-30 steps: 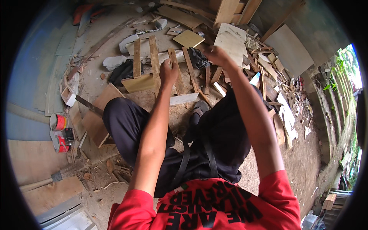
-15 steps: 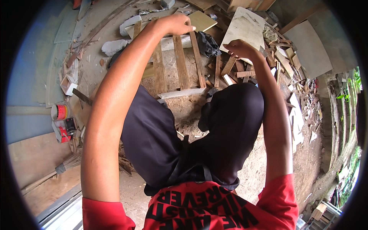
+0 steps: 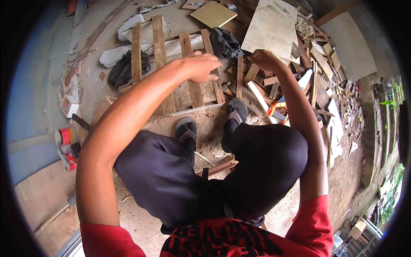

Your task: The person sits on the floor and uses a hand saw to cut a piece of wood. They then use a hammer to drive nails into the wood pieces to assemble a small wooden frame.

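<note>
Left hand over a slatted rack, right hand by a big pale board

Two bare hands reach forward above a littered dirt floor. The left one is spread fairly wide, its fingers stretched to the person's right across the third and fourth slats; whether it touches the wood I cannot tell. The right one has its fingers bent inward, narrow, in front of the near edge of the one big pale board; whether anything is pinched there I cannot tell.

The rack lies on the ground just past the person's feet. It has four brown slats, side by side, with one pale strip along the near ends of three of them. Two black bags flank it, one on the left and one on the right. Near its left side are two white lumps. Beyond it lies one yellowish board.

Two dark sandals stand at the rack's near end. One orange-handled tool sits among scrap wood beside the right forearm. Far to the left are two red tins and one black can.
</note>
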`<control>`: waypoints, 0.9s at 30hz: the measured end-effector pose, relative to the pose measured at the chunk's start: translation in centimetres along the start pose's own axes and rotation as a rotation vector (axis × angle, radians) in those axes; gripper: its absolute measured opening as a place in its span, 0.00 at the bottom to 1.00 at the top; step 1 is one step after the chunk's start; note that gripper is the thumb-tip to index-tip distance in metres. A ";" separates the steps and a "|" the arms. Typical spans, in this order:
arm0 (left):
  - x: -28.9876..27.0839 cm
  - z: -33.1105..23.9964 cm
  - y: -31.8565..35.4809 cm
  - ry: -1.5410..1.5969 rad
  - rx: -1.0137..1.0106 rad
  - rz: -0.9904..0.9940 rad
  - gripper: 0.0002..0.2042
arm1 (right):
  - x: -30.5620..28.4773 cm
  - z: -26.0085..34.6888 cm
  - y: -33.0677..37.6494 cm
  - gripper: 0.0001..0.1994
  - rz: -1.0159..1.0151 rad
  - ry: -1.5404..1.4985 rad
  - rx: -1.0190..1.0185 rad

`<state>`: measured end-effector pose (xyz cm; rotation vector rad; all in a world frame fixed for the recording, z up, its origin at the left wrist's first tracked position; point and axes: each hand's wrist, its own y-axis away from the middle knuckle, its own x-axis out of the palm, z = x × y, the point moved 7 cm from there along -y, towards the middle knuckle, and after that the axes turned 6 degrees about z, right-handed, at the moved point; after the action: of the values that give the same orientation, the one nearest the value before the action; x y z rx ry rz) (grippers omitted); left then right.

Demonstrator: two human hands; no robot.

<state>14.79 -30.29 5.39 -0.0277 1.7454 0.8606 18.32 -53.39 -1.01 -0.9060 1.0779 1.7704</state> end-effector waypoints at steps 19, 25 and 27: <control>9.2 10.8 -7.8 0.232 -0.118 -0.583 0.35 | 8.1 -4.1 -19.0 0.12 -0.437 -0.484 0.080; 9.3 11.4 -7.9 0.325 -0.129 -0.625 0.34 | 14.8 -1.1 -18.0 0.19 -0.297 -0.084 0.070; 9.2 11.6 -7.7 0.372 -0.127 -0.662 0.34 | 14.5 -0.4 -17.3 0.21 -0.299 -0.098 0.097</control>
<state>24.25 -25.84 -7.61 -0.8484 1.8417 0.4844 28.76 -44.93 -19.16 -0.8627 0.9059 1.4876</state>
